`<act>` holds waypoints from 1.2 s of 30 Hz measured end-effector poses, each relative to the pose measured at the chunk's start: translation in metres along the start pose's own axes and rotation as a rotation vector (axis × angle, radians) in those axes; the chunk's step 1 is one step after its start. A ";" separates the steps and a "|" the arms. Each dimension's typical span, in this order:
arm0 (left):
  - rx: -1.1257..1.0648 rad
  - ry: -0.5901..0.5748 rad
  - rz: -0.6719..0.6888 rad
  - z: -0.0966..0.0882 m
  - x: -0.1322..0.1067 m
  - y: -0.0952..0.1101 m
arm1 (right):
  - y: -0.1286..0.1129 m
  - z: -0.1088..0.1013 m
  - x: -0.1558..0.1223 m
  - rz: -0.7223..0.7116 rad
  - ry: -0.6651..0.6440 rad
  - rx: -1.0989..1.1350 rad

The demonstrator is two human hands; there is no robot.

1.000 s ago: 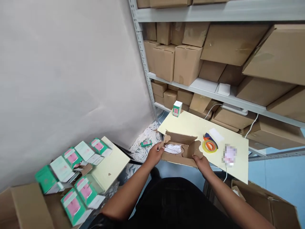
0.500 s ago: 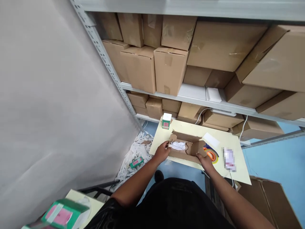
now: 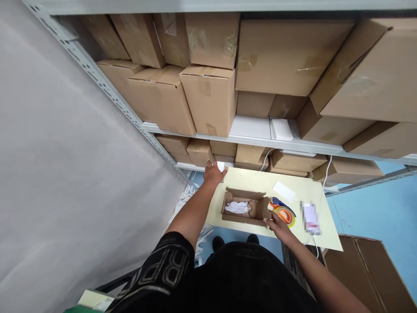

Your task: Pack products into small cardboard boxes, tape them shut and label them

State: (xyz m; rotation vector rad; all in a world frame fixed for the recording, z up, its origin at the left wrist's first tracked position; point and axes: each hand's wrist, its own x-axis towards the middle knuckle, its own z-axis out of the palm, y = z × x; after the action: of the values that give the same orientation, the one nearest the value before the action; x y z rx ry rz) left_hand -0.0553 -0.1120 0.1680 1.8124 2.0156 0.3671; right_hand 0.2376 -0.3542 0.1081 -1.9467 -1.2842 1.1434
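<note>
On the pale tabletop [image 3: 237,176] lies an open cardboard box [image 3: 243,219] with crumpled white paper [image 3: 236,207] inside. My right hand [image 3: 276,225] grips this box by its right near corner, beside the flap. Farther off, at the table's back left corner, my left hand [image 3: 214,173] is around a small green and white box [image 3: 221,166]. Only its white top and a bit of its side show; the hand covers the rest.
A roll of orange and yellow tape [image 3: 285,215] lies right of the cardboard box. Beyond it are a white card [image 3: 284,190] and a blurred-out phone-like item [image 3: 311,218]. Shelves of cardboard boxes [image 3: 208,100] rise behind the table; a grey wall [image 3: 81,182] stands left.
My left hand has let go of the cardboard box's left end and moved up and away to the small box. The right hand stays at the cardboard box. The view has shifted.
</note>
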 end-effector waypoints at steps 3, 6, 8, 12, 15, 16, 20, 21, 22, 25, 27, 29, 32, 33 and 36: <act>0.049 -0.062 -0.059 0.007 0.023 0.011 | 0.009 -0.020 -0.019 0.043 -0.003 0.070; -0.070 0.000 -0.110 0.000 0.032 0.003 | 0.010 -0.036 -0.039 0.004 0.020 0.051; -0.231 0.072 -0.187 -0.016 0.029 -0.009 | 0.000 -0.041 -0.047 -0.034 0.028 0.032; -0.708 0.205 -0.190 -0.057 -0.009 -0.028 | -0.040 -0.038 -0.046 -0.104 0.012 0.059; -1.013 0.130 -0.073 -0.068 -0.069 -0.028 | -0.074 -0.026 -0.032 -0.148 -0.022 0.185; -1.059 0.076 -0.063 -0.064 -0.091 -0.024 | -0.083 -0.022 -0.027 -0.148 -0.041 0.222; -1.112 -0.176 -0.110 -0.024 -0.157 -0.008 | -0.095 -0.012 -0.010 -0.106 -0.051 0.068; -1.096 -0.196 -0.117 -0.014 -0.165 -0.007 | -0.093 -0.012 -0.007 -0.094 -0.031 -0.034; -1.048 -0.226 -0.115 -0.005 -0.170 -0.006 | -0.090 -0.012 -0.005 -0.080 -0.011 -0.138; -0.797 -0.291 -0.064 0.010 -0.171 -0.014 | -0.081 -0.012 -0.002 -0.042 0.018 -0.367; -0.609 -0.314 -0.012 0.014 -0.168 -0.022 | -0.077 -0.010 0.000 -0.023 0.029 -0.442; -0.454 -0.332 0.047 0.017 -0.164 -0.028 | -0.075 -0.006 0.002 0.002 0.029 -0.487; -0.285 -0.331 0.146 0.023 -0.157 -0.033 | -0.072 0.003 0.006 0.058 0.008 -0.538; -0.242 -0.324 0.170 0.026 -0.154 -0.034 | -0.071 0.006 0.007 0.071 0.008 -0.555; -0.138 -0.304 0.205 0.033 -0.144 -0.036 | -0.069 0.014 0.009 0.099 0.029 -0.604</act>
State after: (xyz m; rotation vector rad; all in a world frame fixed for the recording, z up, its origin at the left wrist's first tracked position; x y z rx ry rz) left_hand -0.0610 -0.2610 0.1398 1.8657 1.5692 0.2636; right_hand 0.1952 -0.3187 0.1527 -2.4627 -1.6701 0.8192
